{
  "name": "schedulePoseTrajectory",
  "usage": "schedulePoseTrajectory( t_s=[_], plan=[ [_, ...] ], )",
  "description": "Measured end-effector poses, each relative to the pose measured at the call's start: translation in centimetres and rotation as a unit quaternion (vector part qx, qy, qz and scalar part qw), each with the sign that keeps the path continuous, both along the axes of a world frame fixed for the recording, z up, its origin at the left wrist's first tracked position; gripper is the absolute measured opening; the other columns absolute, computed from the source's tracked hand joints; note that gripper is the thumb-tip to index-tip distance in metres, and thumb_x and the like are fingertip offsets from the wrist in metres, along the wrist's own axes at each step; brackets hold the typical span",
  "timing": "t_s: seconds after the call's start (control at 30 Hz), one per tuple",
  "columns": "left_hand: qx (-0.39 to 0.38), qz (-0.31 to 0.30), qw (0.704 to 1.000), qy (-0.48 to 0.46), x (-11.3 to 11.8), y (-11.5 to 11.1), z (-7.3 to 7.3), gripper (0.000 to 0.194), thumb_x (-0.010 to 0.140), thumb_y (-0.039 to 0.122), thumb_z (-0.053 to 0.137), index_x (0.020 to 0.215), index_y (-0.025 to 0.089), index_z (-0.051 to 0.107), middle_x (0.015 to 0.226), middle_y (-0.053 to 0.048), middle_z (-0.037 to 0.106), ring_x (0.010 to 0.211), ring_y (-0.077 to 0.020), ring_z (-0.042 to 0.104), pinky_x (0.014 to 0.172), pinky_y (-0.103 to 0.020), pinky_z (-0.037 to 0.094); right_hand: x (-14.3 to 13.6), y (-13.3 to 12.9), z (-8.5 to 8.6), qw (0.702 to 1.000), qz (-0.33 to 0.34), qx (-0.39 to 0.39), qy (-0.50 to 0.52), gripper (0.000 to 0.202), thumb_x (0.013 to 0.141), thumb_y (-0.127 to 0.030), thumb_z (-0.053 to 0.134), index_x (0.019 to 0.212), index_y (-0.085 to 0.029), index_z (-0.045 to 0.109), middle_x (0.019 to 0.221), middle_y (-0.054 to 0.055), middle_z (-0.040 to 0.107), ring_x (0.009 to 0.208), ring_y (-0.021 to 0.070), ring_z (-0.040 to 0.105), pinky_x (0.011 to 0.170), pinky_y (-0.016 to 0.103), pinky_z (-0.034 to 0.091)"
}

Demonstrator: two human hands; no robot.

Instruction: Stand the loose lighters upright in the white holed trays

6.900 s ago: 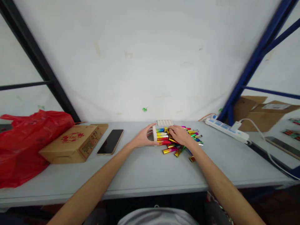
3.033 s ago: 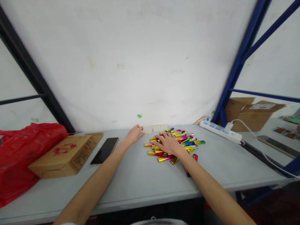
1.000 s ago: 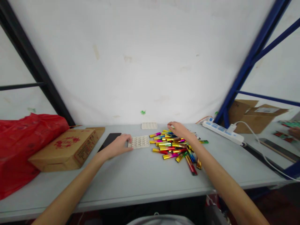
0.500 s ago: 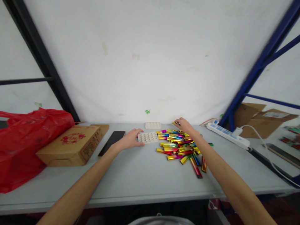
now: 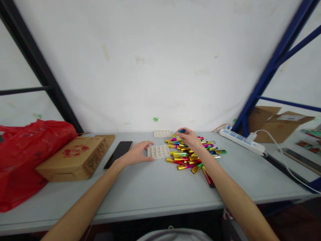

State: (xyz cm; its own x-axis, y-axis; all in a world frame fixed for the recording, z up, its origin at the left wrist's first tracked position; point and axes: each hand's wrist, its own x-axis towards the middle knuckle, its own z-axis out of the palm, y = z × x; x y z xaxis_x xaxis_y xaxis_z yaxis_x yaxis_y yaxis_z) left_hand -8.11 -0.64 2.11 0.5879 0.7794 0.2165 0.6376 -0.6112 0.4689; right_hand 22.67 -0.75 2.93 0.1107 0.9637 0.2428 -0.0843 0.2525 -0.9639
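My left hand (image 5: 137, 152) is at the left end of a small white tray (image 5: 158, 152) with rows of round hollows. Its thumb lies at the near corner and its fingers at the far corner, gripping the tray flat on the table. Pinched in my right hand (image 5: 190, 137) is a shiny foil tube (image 5: 181, 131), blue at one end and gold at the other, held above the back of the pile. That pile of foil tubes (image 5: 184, 157), in gold, red, blue, green and purple, lies right of the tray. A second white tray (image 5: 162, 134) lies behind, near the wall.
Left of my hand lies a black phone (image 5: 118, 154). Beyond it are a cardboard box (image 5: 75, 157) and a red plastic bag (image 5: 32, 157). A white power strip (image 5: 240, 140) with a plugged-in cable is on the right, near an open carton (image 5: 278, 125) and a blue metal frame (image 5: 271, 70).
My right hand has moved left from the back right of the pile toward the rear tray, carrying the foil tube. My left hand stays at the near tray. The view has shifted slightly.
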Motion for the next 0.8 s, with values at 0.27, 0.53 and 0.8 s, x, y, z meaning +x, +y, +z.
schedulePoseTrajectory(
  t_s=[0.27, 0.53, 0.8],
  plan=[
    [0.007, -0.02, 1.0, -0.007, 1.5, 2.1, -0.7, 0.069, 0.071, 0.052, 0.08, 0.129, 0.021, 0.06, 0.117, -0.008, 0.069, 0.104, -0.0278, 0.066, 0.096, -0.039, 0.051, -1.6, -1.1, -0.4, 0.998, 0.046, -0.036, 0.008, 0.049, 0.073, -0.065, 0.077, 0.09, -0.019, 0.07, 0.073, -0.003, 0.06, 0.063, 0.0112, 0.053, 0.058, 0.024, 0.044],
    [0.002, -0.033, 0.999, -0.01, 2.1, 2.7, -1.0, 0.071, 0.07, 0.052, 0.081, 0.131, 0.022, 0.06, 0.12, -0.007, 0.07, 0.105, -0.0273, 0.066, 0.096, -0.038, 0.052, -2.9, -2.2, -0.4, 0.991, 0.123, -0.045, -0.031, 0.049, 0.081, -0.072, 0.064, 0.089, -0.025, 0.051, 0.058, -0.011, 0.035, 0.046, 0.0081, 0.03, 0.046, 0.021, 0.03],
    [0.034, 0.015, 0.999, 0.018, 0.5, 2.3, -1.8, 0.082, 0.068, 0.07, 0.078, 0.132, 0.019, 0.065, 0.131, -0.015, 0.065, 0.123, -0.035, 0.06, 0.109, -0.046, 0.046, -2.8, -2.8, 0.0, 0.956, -0.016, 0.055, -0.289, 0.056, 0.09, -0.073, 0.048, 0.067, -0.023, 0.044, 0.06, -0.005, 0.037, 0.059, 0.0123, 0.037, 0.054, 0.025, 0.027]
  ],
)
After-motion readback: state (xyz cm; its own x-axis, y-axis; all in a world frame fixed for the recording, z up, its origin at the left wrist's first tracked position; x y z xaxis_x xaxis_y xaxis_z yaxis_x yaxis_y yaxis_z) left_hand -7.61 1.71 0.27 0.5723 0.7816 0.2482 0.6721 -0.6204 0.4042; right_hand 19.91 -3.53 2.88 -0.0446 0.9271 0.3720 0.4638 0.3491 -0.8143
